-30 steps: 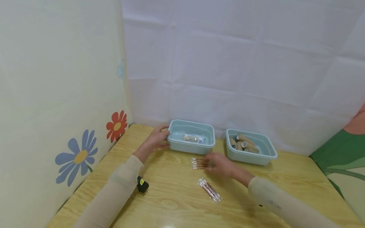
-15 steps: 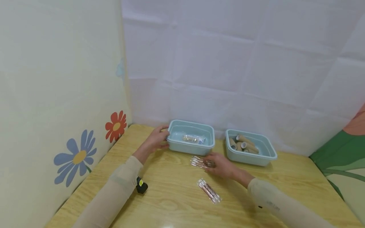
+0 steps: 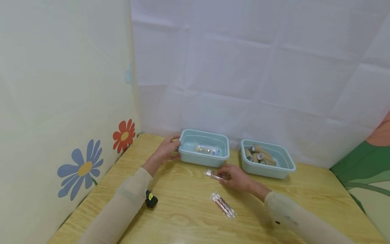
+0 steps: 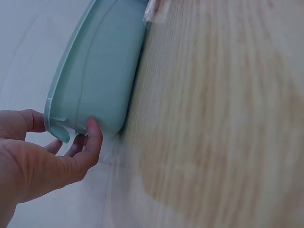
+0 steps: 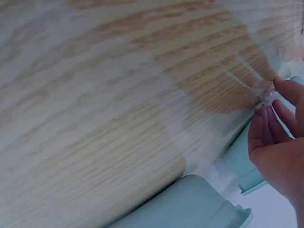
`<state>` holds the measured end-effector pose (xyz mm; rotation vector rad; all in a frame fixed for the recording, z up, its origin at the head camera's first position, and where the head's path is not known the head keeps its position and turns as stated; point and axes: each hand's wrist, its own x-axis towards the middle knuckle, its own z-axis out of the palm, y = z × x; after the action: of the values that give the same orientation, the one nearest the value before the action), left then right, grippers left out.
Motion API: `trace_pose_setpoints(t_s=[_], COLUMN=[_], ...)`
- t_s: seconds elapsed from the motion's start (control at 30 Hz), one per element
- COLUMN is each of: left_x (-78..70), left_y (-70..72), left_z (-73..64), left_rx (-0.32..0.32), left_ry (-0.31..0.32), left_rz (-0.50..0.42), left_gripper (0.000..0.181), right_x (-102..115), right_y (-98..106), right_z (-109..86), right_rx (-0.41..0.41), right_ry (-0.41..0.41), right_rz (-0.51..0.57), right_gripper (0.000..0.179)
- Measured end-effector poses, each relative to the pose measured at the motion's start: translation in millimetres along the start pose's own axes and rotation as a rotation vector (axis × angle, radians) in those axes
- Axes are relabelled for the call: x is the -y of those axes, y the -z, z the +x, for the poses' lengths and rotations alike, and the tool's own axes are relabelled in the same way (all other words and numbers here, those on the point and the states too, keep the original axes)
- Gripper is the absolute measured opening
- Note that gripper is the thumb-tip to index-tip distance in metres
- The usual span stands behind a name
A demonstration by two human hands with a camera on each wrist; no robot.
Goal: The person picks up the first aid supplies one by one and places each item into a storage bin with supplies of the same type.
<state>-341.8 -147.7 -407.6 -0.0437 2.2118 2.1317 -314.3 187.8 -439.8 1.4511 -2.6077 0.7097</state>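
My left hand [image 3: 167, 149] grips the left end of a light blue plastic bin [image 3: 201, 158]. In the left wrist view, its thumb is at the rim and its fingers curl under the end of the bin. Inside that bin lies a clear packet [image 3: 207, 149] of pale sticks. Just in front of it, my right hand [image 3: 239, 178] pinches a clear packet of reddish-brown sticks [image 3: 213, 174] by its right end. A similar packet of reddish-brown sticks [image 3: 223, 205] lies slantwise on the table, nearer to me. The right wrist view shows the pinched wrapper [image 5: 266, 97] only partly.
A second light blue bin [image 3: 268, 171] stands to the right and holds several cardboard tubes [image 3: 263, 155]. Behind both bins hangs a white cloth [image 3: 225, 67]. A small black device [image 3: 151, 199] is beside my left sleeve. The wooden table [image 3: 179, 210] meets a flower-painted wall at left.
The packet in my right hand has tilted and now shows a narrower side. My left hand, both bins and the packet lying on the table have stayed in place.
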Motion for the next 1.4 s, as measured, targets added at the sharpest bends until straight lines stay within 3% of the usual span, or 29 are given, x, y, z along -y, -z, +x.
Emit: trace_pose_setpoints(t_s=[1.03, 1.4], left_x=[1.7, 5.1], left_y=[-0.6, 0.9], left_z=[2.8, 5.0], left_rx=[0.011, 0.007], left_ry=[0.009, 0.004], left_rz=[-0.006, -0.018], left_gripper=[0.057, 0.058], right_x=[-5, 1], right_y=[-5, 6], right_z=[-0.1, 4.3], right_rx=[-0.096, -0.118], right_ry=[-0.079, -0.020], right_rz=[0.041, -0.028], right_gripper=[0.021, 0.018])
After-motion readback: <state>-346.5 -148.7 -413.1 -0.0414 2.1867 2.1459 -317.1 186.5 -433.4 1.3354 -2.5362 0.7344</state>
